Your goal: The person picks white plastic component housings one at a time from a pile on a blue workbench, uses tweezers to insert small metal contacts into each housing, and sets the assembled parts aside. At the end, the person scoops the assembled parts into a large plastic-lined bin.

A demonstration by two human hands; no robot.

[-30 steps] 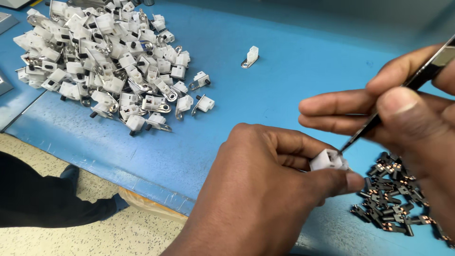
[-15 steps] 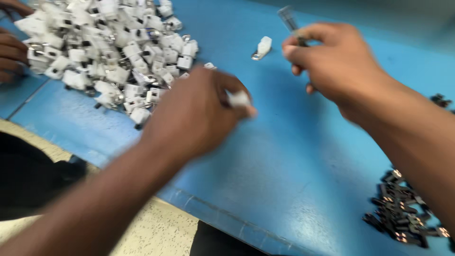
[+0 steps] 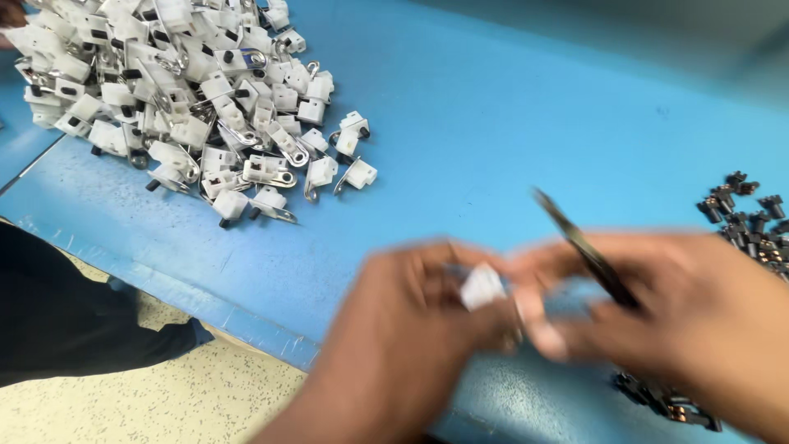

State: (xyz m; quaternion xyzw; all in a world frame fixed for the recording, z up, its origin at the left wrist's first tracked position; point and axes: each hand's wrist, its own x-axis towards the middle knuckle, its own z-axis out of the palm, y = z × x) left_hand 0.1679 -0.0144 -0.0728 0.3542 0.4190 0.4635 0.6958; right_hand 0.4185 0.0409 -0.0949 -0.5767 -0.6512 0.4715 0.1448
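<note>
Hands back together, left hand (image 3: 411,329) pinching white part (image 3: 482,287), white pile (image 3: 189,99) beyond

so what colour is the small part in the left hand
White small part, blurred, in the head view.

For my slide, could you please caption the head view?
Left hand pinches a small white plastic part, right hand holds dark tweezers, over a blue table.
</note>
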